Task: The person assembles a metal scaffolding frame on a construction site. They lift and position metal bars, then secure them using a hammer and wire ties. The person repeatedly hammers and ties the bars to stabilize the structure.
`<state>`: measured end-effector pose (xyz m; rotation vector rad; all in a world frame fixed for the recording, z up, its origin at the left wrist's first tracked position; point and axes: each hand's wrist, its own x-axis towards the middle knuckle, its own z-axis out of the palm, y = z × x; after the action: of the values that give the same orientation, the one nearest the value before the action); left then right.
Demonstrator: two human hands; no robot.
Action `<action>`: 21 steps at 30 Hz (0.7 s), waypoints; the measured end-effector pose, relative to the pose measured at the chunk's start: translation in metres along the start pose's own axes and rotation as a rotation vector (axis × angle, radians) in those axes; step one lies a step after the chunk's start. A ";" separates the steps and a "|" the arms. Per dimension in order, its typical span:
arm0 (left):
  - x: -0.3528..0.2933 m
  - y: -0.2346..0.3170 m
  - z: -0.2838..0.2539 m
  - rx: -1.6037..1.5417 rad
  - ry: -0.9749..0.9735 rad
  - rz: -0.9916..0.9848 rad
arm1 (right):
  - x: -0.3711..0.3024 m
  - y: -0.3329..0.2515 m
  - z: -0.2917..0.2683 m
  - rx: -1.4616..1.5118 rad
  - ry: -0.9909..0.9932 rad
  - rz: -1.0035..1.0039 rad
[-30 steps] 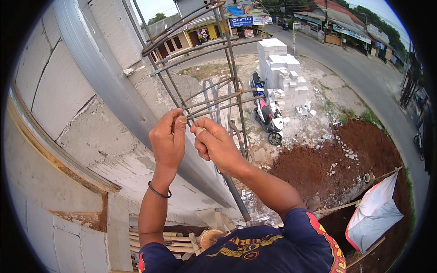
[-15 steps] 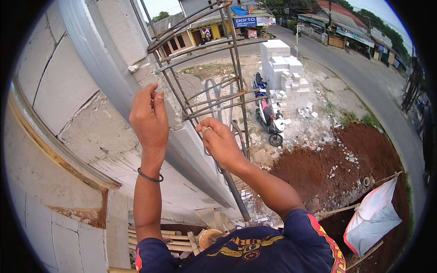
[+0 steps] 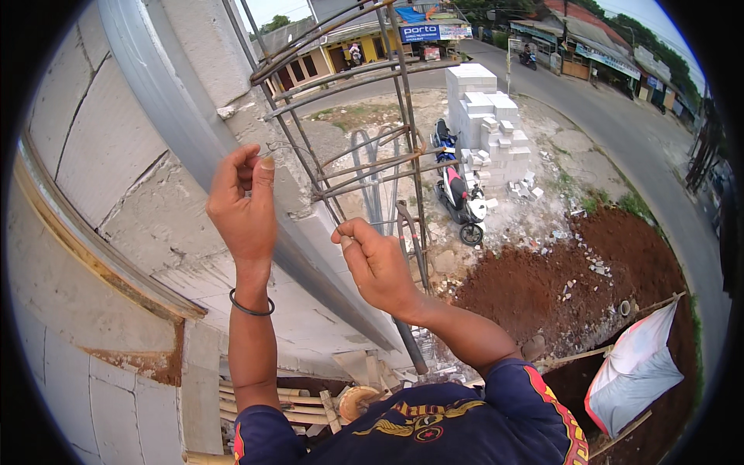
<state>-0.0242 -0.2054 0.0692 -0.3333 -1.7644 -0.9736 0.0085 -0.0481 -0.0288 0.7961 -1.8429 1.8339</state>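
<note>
A tall, narrow cage of dark, rust-tinged steel bars (image 3: pixel 341 78) rises ahead of the person's two bare hands, its lower end just beyond the right hand (image 3: pixel 380 267). A pair of dark metal pincers (image 3: pixel 405 220) hangs at the cage's far side, just above and to the right of that hand. A thin, dark wire (image 3: pixel 288 147) projects from the fingertips of the left hand (image 3: pixel 244 205), between that hand and the cage's near upright.

The left hand is raised, thumb and fingers closed narrowly on the wire. The right hand, slightly lower, has thumb and forefinger drawn together; whether anything sits between them cannot be told.

Along the left runs a wall of pale grey blocks (image 3: pixel 108 139) with a long, smooth grey beam (image 3: pixel 167 101) against it, bounding room on that side. A gap separates the hands. Right of the cage is open air, above ground with reddish-brown soil (image 3: pixel 535 279) and a stack of white blocks (image 3: pixel 480 116).

The cage has slim uprights crossed by slanting rectangular hoops. The pincers point jaws up, handles down. The wire curls into a small, uneven loop.
</note>
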 end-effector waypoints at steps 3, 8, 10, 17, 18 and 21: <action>-0.004 0.009 -0.004 0.238 0.025 0.349 | -0.001 0.000 -0.001 -0.051 0.004 -0.027; -0.008 0.020 0.000 0.390 0.084 0.342 | -0.008 -0.002 0.003 -0.195 0.007 -0.120; -0.007 0.020 0.001 0.344 0.089 0.301 | -0.011 -0.003 0.006 -0.222 -0.002 -0.153; -0.012 0.010 0.001 -0.121 0.028 -0.035 | -0.016 -0.004 0.007 -0.187 -0.083 -0.165; -0.012 0.010 0.000 -0.173 0.011 -0.056 | -0.015 -0.003 0.007 -0.145 -0.080 -0.139; -0.013 0.014 -0.008 -0.166 -0.039 -0.099 | -0.014 -0.001 0.004 -0.124 -0.078 -0.107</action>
<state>-0.0050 -0.1999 0.0648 -0.3744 -1.7527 -1.1952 0.0200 -0.0509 -0.0373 0.9141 -1.9024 1.6276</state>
